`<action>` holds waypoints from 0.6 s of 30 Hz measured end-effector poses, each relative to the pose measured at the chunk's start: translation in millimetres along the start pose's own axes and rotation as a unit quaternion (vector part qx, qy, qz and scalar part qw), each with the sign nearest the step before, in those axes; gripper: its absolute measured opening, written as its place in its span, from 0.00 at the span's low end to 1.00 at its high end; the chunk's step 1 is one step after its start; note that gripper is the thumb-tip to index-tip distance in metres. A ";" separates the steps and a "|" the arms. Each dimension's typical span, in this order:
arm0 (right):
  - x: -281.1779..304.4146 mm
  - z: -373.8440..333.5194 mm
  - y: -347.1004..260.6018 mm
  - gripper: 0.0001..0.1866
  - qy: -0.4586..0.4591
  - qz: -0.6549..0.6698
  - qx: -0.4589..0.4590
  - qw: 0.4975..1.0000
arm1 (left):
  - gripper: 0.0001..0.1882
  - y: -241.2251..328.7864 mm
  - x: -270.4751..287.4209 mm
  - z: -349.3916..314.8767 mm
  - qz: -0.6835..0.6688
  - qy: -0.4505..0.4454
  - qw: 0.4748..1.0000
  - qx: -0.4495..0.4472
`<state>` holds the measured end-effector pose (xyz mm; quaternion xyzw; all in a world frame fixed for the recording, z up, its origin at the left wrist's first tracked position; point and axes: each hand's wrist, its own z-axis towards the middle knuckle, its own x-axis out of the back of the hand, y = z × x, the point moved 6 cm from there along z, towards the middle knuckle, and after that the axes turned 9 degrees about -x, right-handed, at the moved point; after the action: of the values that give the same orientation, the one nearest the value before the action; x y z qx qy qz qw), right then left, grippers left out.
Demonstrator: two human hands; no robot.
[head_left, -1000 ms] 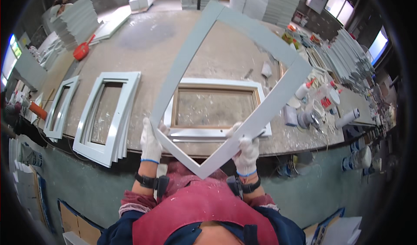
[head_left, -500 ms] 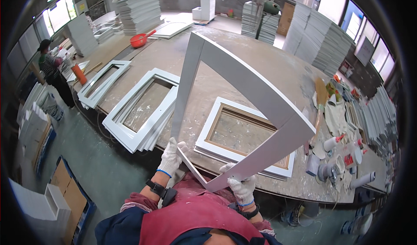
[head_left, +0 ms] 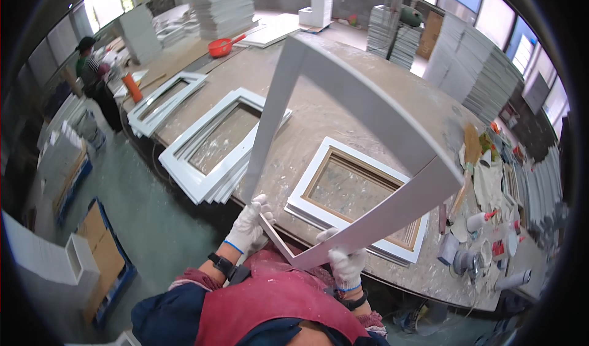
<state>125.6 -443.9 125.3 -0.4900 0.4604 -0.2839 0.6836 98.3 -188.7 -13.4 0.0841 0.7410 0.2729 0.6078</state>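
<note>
Two gloved hands grip one white frame, raised on edge over the worktop's near edge: left hand and right hand, fingers curled tight around its lowest corner. Best kept clear of the frames lying flat beneath.

Your lifted white frame hides part of the workbench behind its rails, and your right hand's fingers are tucked behind its lower rail. At ten o'clock, a co-worker is too small to make out. Tubes and cans at four o'clock blur together.
</note>
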 end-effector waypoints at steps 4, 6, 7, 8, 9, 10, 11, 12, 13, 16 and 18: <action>-10.9 41.5 -9.7 0.16 0.020 0.113 -0.014 0.993 | 0.19 20.8 -3.8 0.5 -0.033 0.041 0.990 -0.128; 6.6 67.7 3.7 0.18 0.032 0.035 -0.051 0.998 | 0.21 59.9 -18.4 4.9 0.004 0.081 0.974 -0.210; 13.8 73.6 10.2 0.18 0.054 -0.034 -0.070 0.996 | 0.21 82.8 -26.2 1.7 0.033 0.093 0.968 -0.233; 18.9 79.2 14.7 0.18 0.073 -0.103 -0.084 0.989 | 0.22 104.1 -27.8 0.3 0.030 0.082 0.964 -0.253; 17.1 81.6 17.0 0.17 0.076 -0.176 -0.076 0.979 | 0.23 127.5 -27.1 -0.1 0.029 0.065 0.959 -0.275; 17.9 82.6 15.7 0.17 0.089 -0.249 -0.066 0.962 | 0.23 146.9 -27.6 0.2 0.053 0.090 0.953 -0.285; 16.4 76.3 8.1 0.16 0.085 -0.326 -0.042 0.940 | 0.23 165.8 -23.3 -1.6 0.077 0.117 0.945 -0.296; 19.7 69.7 2.8 0.16 0.088 -0.402 -0.013 0.911 | 0.20 179.0 -16.4 2.8 0.083 0.131 0.946 -0.283; 24.6 65.9 4.1 0.16 0.061 -0.473 0.017 0.879 | 0.20 193.8 2.6 10.0 0.075 0.140 0.948 -0.276; 56.3 48.9 12.0 0.18 0.005 -0.634 0.026 0.773 | 0.19 223.6 57.5 38.9 0.092 0.178 0.944 -0.262; 62.1 39.1 11.2 0.20 0.000 -0.655 0.018 0.756 | 0.19 233.9 57.4 46.7 0.094 0.203 0.942 -0.249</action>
<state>186.1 -476.1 96.9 -0.6595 0.0223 -0.6706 0.3390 79.9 47.3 50.8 -0.0576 0.7458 0.5157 0.4178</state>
